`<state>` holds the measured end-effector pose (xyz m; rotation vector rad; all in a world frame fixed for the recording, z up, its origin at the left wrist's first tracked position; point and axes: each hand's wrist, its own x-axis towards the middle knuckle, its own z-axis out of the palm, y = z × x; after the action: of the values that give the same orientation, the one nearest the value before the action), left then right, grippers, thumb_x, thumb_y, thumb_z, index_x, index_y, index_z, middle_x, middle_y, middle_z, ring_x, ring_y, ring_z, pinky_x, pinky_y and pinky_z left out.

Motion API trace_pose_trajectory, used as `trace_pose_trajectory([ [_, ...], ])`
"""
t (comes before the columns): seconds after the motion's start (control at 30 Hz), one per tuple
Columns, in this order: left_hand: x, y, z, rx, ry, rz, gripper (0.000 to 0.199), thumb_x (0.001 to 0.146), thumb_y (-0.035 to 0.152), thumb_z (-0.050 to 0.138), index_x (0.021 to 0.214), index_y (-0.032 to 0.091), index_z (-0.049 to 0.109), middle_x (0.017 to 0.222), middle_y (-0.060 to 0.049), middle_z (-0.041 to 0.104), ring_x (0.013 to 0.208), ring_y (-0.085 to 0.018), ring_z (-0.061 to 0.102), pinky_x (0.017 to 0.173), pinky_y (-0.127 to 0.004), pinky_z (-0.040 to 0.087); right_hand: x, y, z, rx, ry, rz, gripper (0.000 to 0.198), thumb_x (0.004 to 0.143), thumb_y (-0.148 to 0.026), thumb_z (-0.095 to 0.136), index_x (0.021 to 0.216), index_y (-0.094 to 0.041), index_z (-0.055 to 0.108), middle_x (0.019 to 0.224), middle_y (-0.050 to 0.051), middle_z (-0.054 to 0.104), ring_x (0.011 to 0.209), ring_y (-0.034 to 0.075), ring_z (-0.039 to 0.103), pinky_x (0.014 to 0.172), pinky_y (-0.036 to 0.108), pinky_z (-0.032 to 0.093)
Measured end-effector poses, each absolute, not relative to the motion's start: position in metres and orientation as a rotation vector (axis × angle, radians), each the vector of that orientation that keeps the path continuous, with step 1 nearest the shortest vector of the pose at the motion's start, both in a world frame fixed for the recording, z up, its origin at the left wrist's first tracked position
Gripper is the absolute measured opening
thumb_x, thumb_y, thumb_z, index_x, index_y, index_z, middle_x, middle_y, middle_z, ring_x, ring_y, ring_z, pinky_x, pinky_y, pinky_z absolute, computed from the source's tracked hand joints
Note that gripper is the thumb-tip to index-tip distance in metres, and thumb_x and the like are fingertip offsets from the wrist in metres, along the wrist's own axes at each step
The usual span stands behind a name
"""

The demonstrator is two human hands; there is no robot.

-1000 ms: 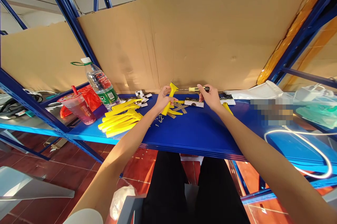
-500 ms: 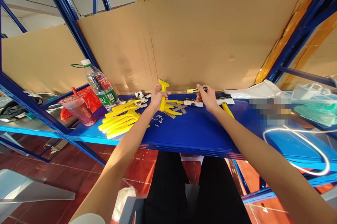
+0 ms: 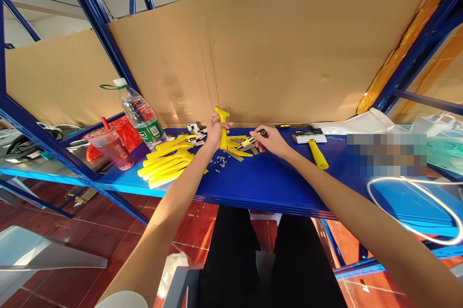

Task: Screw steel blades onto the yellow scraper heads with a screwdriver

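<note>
My left hand [image 3: 215, 130] is closed around the handle of a yellow scraper [image 3: 223, 116], held upright with its wide head at the top. In my right hand [image 3: 269, 141] is a screwdriver [image 3: 249, 141] with a yellow and black handle, its shaft slanting down and left toward the table. Below the hands lie small screws [image 3: 221, 161] in a loose scatter. Flat metal blades [image 3: 237, 155] and yellow plastic pieces lie just behind them, partly covered by the screwdriver. A pile of yellow scraper handles [image 3: 166, 169] rests to the left of my left hand.
A tilted water bottle [image 3: 144, 117] and a red drink cup [image 3: 115, 149] stand at the left. On the right are a single yellow handle [image 3: 318, 154], a black-and-white packet [image 3: 309, 136] and a white cable [image 3: 408, 180]. A cardboard sheet [image 3: 271, 52] walls off the back.
My right hand has moved left and down with the screwdriver, whose tip now points down near the screws. My left hand still holds the scraper upright.
</note>
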<state>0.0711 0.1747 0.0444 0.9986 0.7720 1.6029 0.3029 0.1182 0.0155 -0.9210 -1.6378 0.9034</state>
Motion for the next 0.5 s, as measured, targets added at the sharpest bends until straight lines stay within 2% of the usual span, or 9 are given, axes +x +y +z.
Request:
trace_pose_trajectory([
  [0.37, 0.0718, 0.1715, 0.0441, 1.059, 0.774, 1.569, 0.065, 0.061, 0.005, 0.079, 0.117, 0.027, 0.056, 0.105, -0.001, 0.074, 0.088, -0.019, 0.08, 0.06, -0.022, 0.044, 0.3048, 0.1162, 0.0195, -0.923, -1.644, 0.909, 0.059, 0.087, -0.079, 0.088, 0.088, -0.025, 0.065, 0.063, -0.001, 0.07, 0.045, 0.014, 0.061, 0.043, 0.026, 0.05],
  [0.5, 0.0715, 0.1729, 0.0435, 1.063, 0.777, 1.573, 0.063, 0.06, 0.006, 0.08, 0.114, 0.027, 0.055, 0.104, 0.0, 0.074, 0.087, -0.019, 0.08, 0.059, -0.022, 0.044, 0.3086, 0.1172, 0.0224, -0.905, -1.586, 0.893, 0.062, 0.085, -0.083, 0.088, 0.086, -0.025, 0.066, 0.061, -0.001, 0.069, 0.045, 0.014, 0.06, 0.043, 0.027, 0.049],
])
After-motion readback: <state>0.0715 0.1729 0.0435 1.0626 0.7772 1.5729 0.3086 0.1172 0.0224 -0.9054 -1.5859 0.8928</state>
